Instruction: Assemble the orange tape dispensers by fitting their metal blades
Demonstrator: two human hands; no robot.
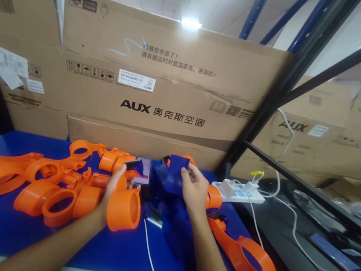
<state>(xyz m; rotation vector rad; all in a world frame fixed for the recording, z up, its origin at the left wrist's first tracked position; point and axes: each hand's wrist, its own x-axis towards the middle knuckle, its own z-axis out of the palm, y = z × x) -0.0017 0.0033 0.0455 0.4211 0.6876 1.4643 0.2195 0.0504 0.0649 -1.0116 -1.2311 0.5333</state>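
Note:
My left hand (114, 191) is closed around an orange plastic part with a wide ring (124, 211) at its near end. A dark strip (133, 164) with a blue bit shows at the part's far end, above my fingers. My right hand (195, 188) pinches a flat dark blue piece (176, 175), like film or thin cloth, between thumb and fingers. Below it lies a heap of similar blue pieces (164, 187), its outline blurred against the blue tabletop. Several more orange ringed parts (59, 205) lie to the left of my left hand.
One orange ringed part (254, 264) lies at the table's right edge. A white power strip (243, 192) with plugs and cables stands behind it. A phone-like device (143, 170) lies at the back. Cardboard sheets (168, 79) wall the far side, beside a dark metal post (254, 115).

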